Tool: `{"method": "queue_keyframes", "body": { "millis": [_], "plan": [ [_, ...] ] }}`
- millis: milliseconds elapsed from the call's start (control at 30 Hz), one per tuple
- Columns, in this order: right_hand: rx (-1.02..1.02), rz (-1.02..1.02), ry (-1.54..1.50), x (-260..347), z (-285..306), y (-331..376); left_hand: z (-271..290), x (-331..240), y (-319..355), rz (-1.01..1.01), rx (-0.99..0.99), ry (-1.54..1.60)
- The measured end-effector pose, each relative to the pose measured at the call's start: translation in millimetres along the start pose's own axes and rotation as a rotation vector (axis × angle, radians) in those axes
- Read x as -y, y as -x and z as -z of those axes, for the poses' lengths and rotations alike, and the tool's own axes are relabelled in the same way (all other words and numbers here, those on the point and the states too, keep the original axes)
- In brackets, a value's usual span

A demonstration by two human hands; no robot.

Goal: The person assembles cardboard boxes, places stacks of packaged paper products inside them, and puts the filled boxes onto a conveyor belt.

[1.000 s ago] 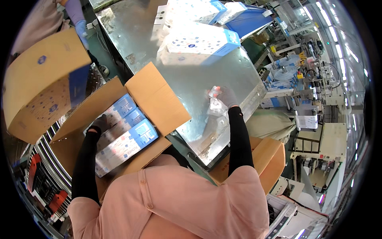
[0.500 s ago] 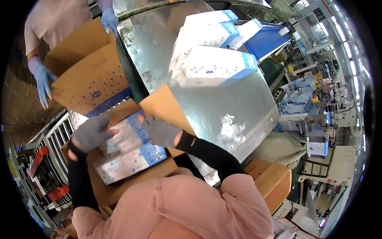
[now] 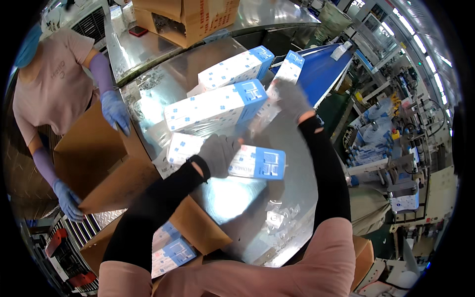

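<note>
My left hand [image 3: 220, 155], in a grey fingertip-less glove, is closed over the middle of a long white-and-blue wrapped pack [image 3: 267, 162] lying on the metal table. The glove hides part of that pack. Farther right, my right hand [image 3: 293, 101], gloved alike and smeared by motion, is at the near end of another pack [image 3: 292, 65] beside the blue conveyor; its fingers cannot be made out. Two more such packs, a nearer one [image 3: 213, 106] and a farther one [image 3: 235, 68], lie between my hands and the far side. Below my left forearm, an open carton [image 3: 200, 225] contains packs [image 3: 173, 255].
At the left, a co-worker in blue gloves [image 3: 116, 111] holds an open carton [image 3: 94, 143]. A blue conveyor [image 3: 324, 74] meets the table's far right. Clear plastic scraps [image 3: 279, 218] lie on the metal table [image 3: 237, 203]. Another carton [image 3: 190, 20] stands at the back.
Both hands have left the packs in the near carton and moved out over the table, the left onto one pack, the right to another by the conveyor. The whole view has shifted.
</note>
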State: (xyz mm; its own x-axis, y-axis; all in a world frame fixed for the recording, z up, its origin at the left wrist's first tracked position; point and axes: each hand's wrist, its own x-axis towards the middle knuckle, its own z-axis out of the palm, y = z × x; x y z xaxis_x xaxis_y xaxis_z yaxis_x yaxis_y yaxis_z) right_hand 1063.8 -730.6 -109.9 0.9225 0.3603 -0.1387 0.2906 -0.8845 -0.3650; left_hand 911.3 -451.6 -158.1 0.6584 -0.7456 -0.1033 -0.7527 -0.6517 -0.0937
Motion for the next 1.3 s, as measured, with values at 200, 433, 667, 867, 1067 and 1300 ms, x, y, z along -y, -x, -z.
{"method": "queue_keyframes", "body": {
  "millis": [200,433,667,867,1067,1300],
  "plan": [
    [0.014,0.148,0.851,-35.5,-28.3,-52.1,14.8,-4.6,-4.7,0.048,0.133,-0.032],
    [-0.222,-0.200,0.446,-35.7,-33.6,30.5,13.0,-15.1,14.3,0.071,-0.053,0.008],
    [-0.428,-0.504,0.349,-74.3,-52.8,164.4,136.9,-15.8,154.9,0.120,-0.838,0.548],
    [-0.569,-0.541,-0.723,-57.8,-68.5,260.4,125.4,-69.6,339.2,0.328,-0.777,0.855],
    [-0.446,-0.068,-1.882,130.8,-141.9,243.4,-19.5,-92.7,459.1,0.723,-0.205,0.331],
    [-0.202,0.674,-0.709,350.5,-123.2,265.7,-102.2,-136.7,448.7,0.765,0.182,0.341]
  ]
}}
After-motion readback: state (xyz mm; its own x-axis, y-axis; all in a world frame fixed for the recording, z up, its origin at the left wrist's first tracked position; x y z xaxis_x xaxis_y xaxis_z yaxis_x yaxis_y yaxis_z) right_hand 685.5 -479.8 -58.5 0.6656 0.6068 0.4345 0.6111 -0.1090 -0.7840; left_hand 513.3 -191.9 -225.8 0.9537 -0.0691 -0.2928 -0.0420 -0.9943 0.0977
